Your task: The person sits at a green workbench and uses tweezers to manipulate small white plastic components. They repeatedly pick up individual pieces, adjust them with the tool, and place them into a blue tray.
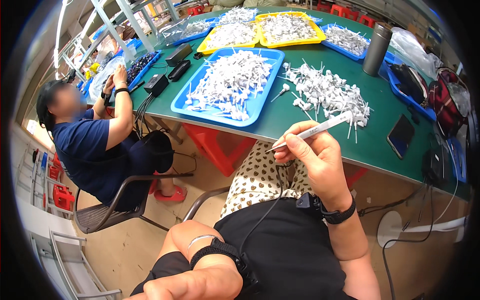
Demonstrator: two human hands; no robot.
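My right hand (pixel 322 160) is raised at the table's near edge, its thumb and fingers pinched on slim, pale tweezers (pixel 320 128). Their fine tip points left, and their broad end rises to the right. Just beyond lies a loose heap of small white stemmed plastic parts (pixel 327 95). More of these parts fill a blue tray (pixel 180 104) to the left of the heap. My left hand (pixel 205 282) is low at the bottom edge, bent in front of my body, away from the table. The picture's edge cuts it off, and its fingers do not show clearly.
Yellow trays (pixel 321 38) of white parts stand farther back. A grey flask (pixel 377 50), a phone (pixel 401 136) and bags (pixel 448 100) are on the right. Black boxes with cables (pixel 156 85) lie left. A seated co-worker (pixel 95 135) handles clear plastic at the far left.
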